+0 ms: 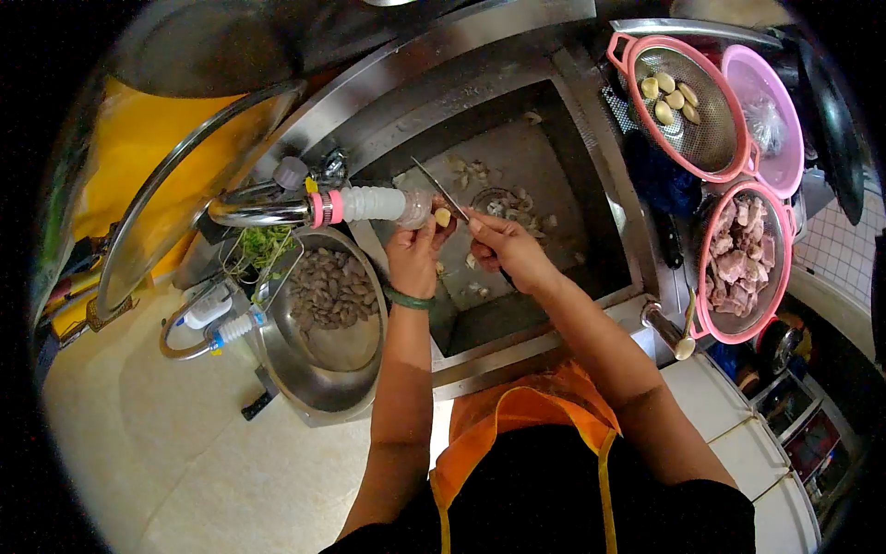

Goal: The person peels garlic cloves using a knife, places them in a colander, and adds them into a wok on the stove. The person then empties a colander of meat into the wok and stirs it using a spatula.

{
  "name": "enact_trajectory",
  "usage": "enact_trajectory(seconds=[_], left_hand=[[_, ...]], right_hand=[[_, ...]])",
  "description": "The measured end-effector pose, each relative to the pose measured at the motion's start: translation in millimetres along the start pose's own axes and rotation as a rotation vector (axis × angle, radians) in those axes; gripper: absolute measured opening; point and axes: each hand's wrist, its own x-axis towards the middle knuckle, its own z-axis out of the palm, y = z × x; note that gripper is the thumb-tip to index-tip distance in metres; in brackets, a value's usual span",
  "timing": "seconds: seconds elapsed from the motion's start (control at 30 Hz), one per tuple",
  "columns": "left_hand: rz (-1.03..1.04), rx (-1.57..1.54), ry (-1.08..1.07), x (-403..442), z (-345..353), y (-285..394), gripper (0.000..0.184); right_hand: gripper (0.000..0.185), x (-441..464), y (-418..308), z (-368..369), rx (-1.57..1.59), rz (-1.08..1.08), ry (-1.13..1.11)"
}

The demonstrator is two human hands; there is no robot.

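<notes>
1. The step in hand looked like peeling or trimming: a small pale-yellow piece was at the left hand's fingertips, above the sink and just beside the spout's clear end.
2. Peelings lay on the sink floor below, which fitted that reading.
3. The next move seemed to call for steadying the piece and drawing the knife over any remaining skin, with fingertips clear of the edge. Whether the blade touched the piece could not be told.
4. The left hand was nearly closed, pinching the piece between thumb and fingers; its forearm reached almost straight forward.
5. The right hand was curled closed around the knife's handle, its forearm slanting inward, the blade pointing forward and to the left.
6. Similar pale pieces sat in the upper pink colander on the right, while many brown lumps lay in the round steel basin on the left.
</notes>
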Motion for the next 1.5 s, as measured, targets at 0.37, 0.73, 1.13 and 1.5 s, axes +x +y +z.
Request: enact_trajectory(seconds=[0.37, 0.73, 1.13, 1.5], left_hand=[[0.006, 0.205, 0.036, -1.0, 2.0, 2.0, 0.025], [0.025, -0.176, -0.056, 3.5, -7.4, -2.9, 0.025], [0.068, -0.117, -0.067, 1.1, -8.4, 7.2, 0.028], [0.038, 0.487, 0.14, 16.4, -45.3, -19.7, 0.025]], right_hand=[[0.03, 5.7, 3.3, -0.2, 0.062, -0.024, -0.038], [0.03, 8.7, -11.4, -2.5, 0.178, -0.04, 0.133], [0.031, 49.7, 10.4, 21.5, -0.273, -0.449, 0.188], [0.036, 68.3, 12.4, 47.7, -0.413, -0.294, 0.131]])
